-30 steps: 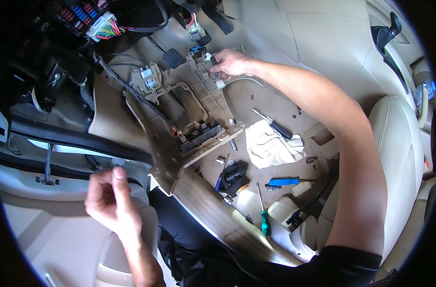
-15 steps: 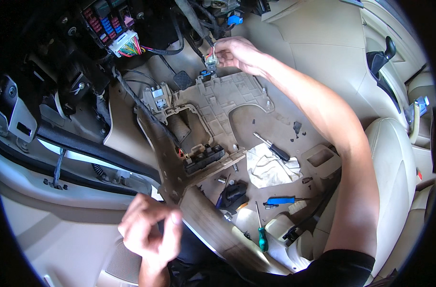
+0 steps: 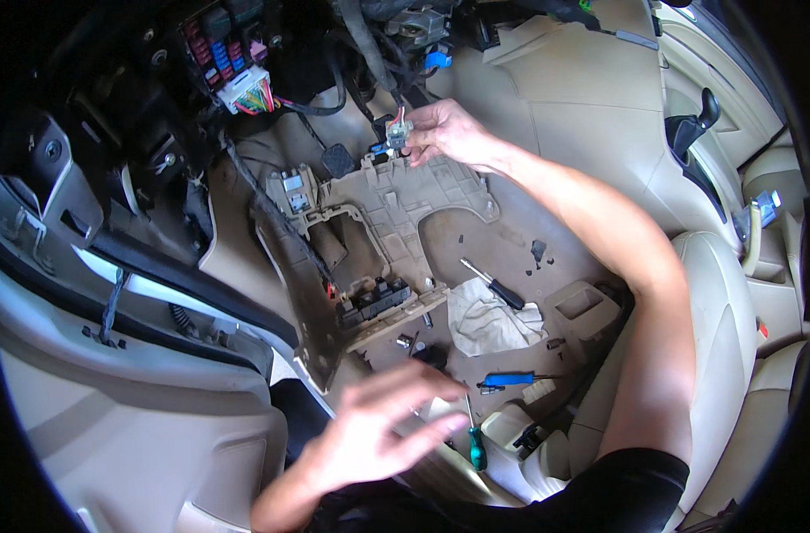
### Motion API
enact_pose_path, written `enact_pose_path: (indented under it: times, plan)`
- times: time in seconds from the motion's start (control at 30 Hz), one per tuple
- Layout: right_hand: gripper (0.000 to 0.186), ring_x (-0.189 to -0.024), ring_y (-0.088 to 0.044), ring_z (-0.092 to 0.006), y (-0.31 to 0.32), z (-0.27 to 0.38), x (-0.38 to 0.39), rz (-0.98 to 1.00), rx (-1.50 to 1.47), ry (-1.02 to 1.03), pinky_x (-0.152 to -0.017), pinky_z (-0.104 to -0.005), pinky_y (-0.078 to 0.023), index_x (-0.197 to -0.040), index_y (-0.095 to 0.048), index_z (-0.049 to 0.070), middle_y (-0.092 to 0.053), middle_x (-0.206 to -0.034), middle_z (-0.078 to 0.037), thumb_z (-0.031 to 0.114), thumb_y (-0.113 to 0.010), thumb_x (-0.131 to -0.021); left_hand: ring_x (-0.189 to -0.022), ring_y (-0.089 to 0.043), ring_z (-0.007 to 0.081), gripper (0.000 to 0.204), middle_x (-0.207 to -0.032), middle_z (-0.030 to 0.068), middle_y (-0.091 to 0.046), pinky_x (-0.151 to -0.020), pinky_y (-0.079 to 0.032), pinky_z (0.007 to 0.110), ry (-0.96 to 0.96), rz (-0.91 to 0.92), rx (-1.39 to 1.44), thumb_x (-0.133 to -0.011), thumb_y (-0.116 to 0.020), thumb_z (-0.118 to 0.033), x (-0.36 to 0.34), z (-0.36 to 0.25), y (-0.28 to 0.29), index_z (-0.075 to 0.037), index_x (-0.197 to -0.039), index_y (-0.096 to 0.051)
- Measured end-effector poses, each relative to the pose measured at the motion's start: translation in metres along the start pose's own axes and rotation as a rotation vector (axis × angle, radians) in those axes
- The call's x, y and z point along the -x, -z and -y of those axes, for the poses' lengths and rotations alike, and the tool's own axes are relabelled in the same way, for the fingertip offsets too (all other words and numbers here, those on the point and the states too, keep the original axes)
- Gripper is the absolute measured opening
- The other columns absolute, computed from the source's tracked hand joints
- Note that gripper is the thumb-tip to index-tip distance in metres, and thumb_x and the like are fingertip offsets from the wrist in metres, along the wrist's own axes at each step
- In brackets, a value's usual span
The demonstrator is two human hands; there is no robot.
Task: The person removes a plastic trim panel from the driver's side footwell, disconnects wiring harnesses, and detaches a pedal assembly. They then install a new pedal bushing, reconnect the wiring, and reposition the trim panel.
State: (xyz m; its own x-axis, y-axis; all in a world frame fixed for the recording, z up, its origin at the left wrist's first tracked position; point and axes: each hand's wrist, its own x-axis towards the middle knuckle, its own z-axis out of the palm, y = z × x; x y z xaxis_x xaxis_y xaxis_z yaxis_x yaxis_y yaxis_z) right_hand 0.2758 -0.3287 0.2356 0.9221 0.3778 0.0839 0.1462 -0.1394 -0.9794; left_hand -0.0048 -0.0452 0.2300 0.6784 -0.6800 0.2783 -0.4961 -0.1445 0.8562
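Observation:
My right hand point(image 3: 442, 136) pinches a pale wiring connector point(image 3: 398, 133) with red and white wires, below the hanging harness under the dashboard. Just under it is the far end of a beige trim panel point(image 3: 391, 200), lying on the footwell floor. My left hand point(image 3: 383, 426) is smeared by motion at the lower middle, its fingers stretched out and apart with nothing held. It hovers near a screwdriver with a green handle point(image 3: 478, 449) and partly covers a dark tool point(image 3: 432, 356).
A fuse box point(image 3: 216, 53) with a multi-wire plug point(image 3: 249, 91) hangs at the upper left. A white cloth point(image 3: 489, 324), a black-handled screwdriver point(image 3: 504, 293) and a blue-handled screwdriver point(image 3: 510, 378) lie on the floor. The seat point(image 3: 720, 338) borders the right.
My left hand has swung right from beside the door sill, its curled fingers now spread. My right hand still grips the connector, which sits slightly lower in the view. The view has shifted a little.

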Motion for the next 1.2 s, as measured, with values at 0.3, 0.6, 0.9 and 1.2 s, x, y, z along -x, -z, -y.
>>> enact_pose_path:
  times: [0.3,0.6,0.9,1.2]
  plan:
    - [0.018,-0.082,-0.061,-0.0057,-0.003,-0.017,-0.023,-0.077,0.310,0.104,-0.072,-0.0264,-0.054,-0.113,-0.080,0.009,-0.076,-0.094,0.002,0.022,-0.076,-0.100,-0.109,-0.071,0.0234,0.077,-0.133,0.0186,-0.066,-0.097,-0.059,0.036,0.884,-0.010,0.769,-0.101,-0.076,-0.036,0.026,0.107,-0.072,0.003,-0.154,-0.038]
    - [0.031,-0.087,-0.066,-0.0079,0.005,-0.018,-0.034,-0.061,0.287,0.137,-0.082,-0.0297,-0.059,-0.122,-0.078,0.008,-0.077,-0.104,-0.001,0.032,-0.071,-0.105,-0.110,-0.075,0.0313,0.040,-0.117,0.0278,-0.072,-0.104,-0.061,0.038,0.585,-0.893,0.970,-0.105,-0.064,-0.026,-0.029,0.113,-0.066,0.012,-0.119,-0.059]
    - [0.033,-0.070,-0.061,-0.0064,-0.005,-0.001,-0.029,0.073,0.347,0.218,-0.065,-0.0246,-0.053,-0.118,-0.079,0.007,-0.072,-0.083,0.001,0.035,-0.075,-0.101,-0.114,-0.073,0.0381,0.034,-0.115,0.0325,-0.069,-0.107,-0.061,0.038,0.559,-0.870,1.322,-0.103,-0.052,-0.016,-0.059,0.007,-0.025,0.017,-0.109,-0.055]
    - [0.037,-0.072,-0.060,-0.0064,-0.017,0.072,0.026,0.288,0.729,0.257,-0.064,-0.0265,-0.052,-0.099,-0.076,-0.004,-0.070,-0.082,-0.001,0.030,-0.088,-0.090,-0.118,-0.072,0.0402,0.027,-0.117,0.0335,-0.070,-0.113,-0.056,0.041,0.710,-0.832,1.341,-0.105,-0.049,-0.019,-0.031,-0.042,-0.021,0.006,-0.100,-0.057]
